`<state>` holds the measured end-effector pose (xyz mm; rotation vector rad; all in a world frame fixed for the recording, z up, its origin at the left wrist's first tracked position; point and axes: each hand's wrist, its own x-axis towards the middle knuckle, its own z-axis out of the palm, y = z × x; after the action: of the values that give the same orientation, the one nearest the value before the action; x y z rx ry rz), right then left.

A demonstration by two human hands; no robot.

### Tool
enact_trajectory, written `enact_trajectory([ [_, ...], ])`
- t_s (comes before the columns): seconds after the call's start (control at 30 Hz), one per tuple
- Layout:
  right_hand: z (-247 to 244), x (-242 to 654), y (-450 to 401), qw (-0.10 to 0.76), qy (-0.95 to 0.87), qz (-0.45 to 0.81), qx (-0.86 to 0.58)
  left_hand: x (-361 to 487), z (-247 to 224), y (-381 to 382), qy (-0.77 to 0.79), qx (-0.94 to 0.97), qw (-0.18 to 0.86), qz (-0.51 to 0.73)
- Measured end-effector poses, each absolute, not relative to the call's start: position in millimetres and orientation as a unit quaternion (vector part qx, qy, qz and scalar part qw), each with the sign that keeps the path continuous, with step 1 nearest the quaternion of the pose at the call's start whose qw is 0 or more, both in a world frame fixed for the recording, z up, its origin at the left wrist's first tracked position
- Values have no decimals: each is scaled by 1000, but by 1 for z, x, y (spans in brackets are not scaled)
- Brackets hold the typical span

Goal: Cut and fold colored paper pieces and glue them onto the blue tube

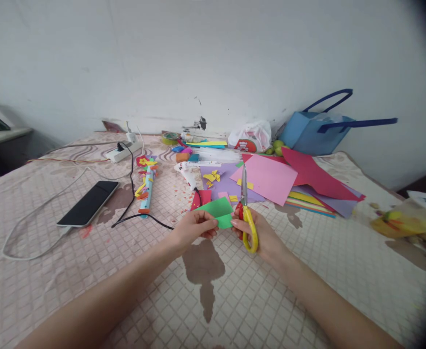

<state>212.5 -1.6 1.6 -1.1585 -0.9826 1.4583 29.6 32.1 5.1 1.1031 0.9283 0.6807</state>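
My left hand (196,225) pinches the left side of a folded piece of green paper (216,208) above the table. On the other side, my right hand (260,232) is closed around scissors (247,208) with yellow and red handles, blades pointing away from me. The right fingertips also reach the paper's right edge; whether they grip it is hard to tell. Just beyond lie a red paper scrap (200,198), yellow paper cutouts (212,178) on a purple sheet (229,169), and a white glue gun (187,175).
A pink sheet (267,177) and red sheets (318,179) lie at right, before a blue bag (307,133). To the left are a decorated light-blue strip (148,186), a charging phone (89,203) and a power strip (123,151). A black cord (158,221) crosses near my left hand.
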Motion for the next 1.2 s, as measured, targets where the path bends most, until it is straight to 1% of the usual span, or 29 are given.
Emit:
enact_trajectory([
  [0.23,4,212,-3,496,-402,606,-474,30,6,30,409,540,684,272],
  [0.37,6,209,-5,499,-399,612,-466,31,3,30,404,563,667,274],
  [0.43,7,208,-5,501,-398,608,-470,31,1,30,394,590,640,294],
  [0.53,6,207,-5,498,-401,597,-485,32,0,28,362,656,571,335],
  [0.63,5,207,-6,485,-415,594,-490,34,2,23,349,707,511,344],
  [0.77,4,205,-8,470,-433,598,-483,36,4,16,350,730,476,344],
  [1.07,5,202,-10,471,-434,617,-457,36,5,16,340,741,462,348],
  [1.2,8,202,-11,474,-430,621,-453,35,5,19,341,713,500,355],
])
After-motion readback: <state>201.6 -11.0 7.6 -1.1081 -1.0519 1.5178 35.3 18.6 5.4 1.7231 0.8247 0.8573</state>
